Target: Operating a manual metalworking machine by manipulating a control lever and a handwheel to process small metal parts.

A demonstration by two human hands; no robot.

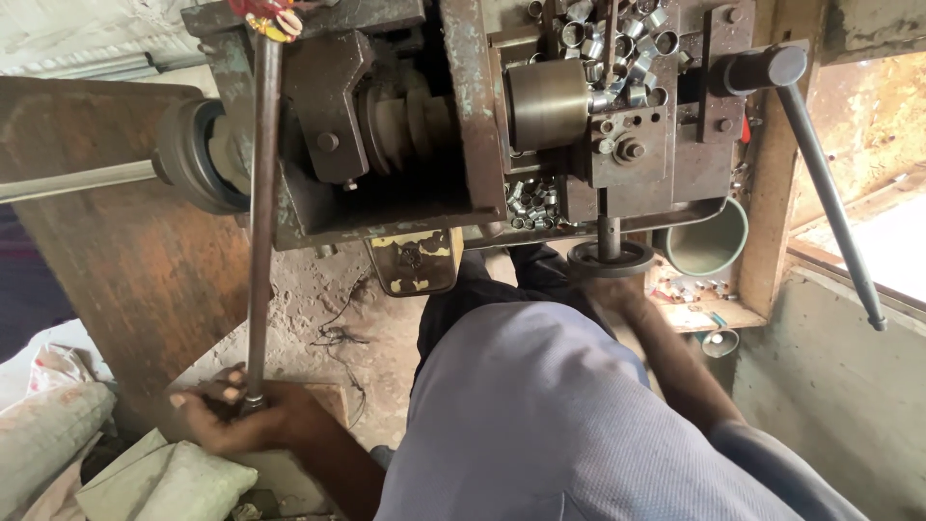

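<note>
I look down on a worn metal lathe-like machine (pixel 386 125). My left hand (pixel 236 410) is closed around the lower end of a long steel lever rod (pixel 260 193) that runs up to the machine's top left. My right hand (pixel 617 289) reaches under the machine bed and grips a round dark handwheel (pixel 610 258) on a short vertical shaft. A brass-coloured cylinder (pixel 547 103) sits in the machine's middle, beside a heap of several small shiny metal rings (pixel 622 43). My grey shirt fills the lower centre.
A second long lever bar (pixel 830 203) slants down at the right. A green cup (pixel 709 241) stands under the bed. More small rings lie in a tray (pixel 532 201). A wooden board (pixel 125 251) is at left, sacks (pixel 58 434) at lower left.
</note>
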